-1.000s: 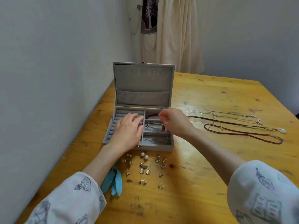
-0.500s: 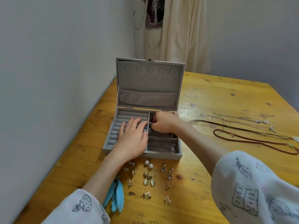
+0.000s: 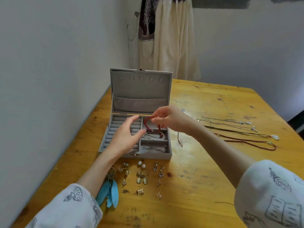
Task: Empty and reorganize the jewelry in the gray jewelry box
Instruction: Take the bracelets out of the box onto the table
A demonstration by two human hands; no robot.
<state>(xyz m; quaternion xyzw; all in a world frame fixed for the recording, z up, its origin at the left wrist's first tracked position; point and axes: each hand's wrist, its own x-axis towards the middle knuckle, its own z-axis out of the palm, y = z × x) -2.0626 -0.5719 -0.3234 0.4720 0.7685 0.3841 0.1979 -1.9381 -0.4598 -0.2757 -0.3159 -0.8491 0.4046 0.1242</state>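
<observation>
The gray jewelry box [image 3: 115,89] stands open on the wooden table [image 3: 205,170], lid upright. My right hand [image 3: 171,119] pinches a red beaded bracelet [image 3: 147,125] and holds it just above the box's right compartments. My left hand [image 3: 126,137] hovers over the ring rolls on the box's left side, fingers relaxed, holding nothing. Silver chains [image 3: 151,135] lie in the middle right compartment, and a thin chain [image 3: 154,148] in the front one.
Several earrings [image 3: 141,176], two pearls [image 3: 141,164] and blue feather earrings [image 3: 110,191] lie in front of the box. Several necklaces [image 3: 243,135] are spread on the table to the right. A wall runs along the left; a curtain [image 3: 166,38] hangs behind.
My right hand has risen out of the right compartment with the red bracelet in its fingers. My left hand has lifted off the box's ring rolls.
</observation>
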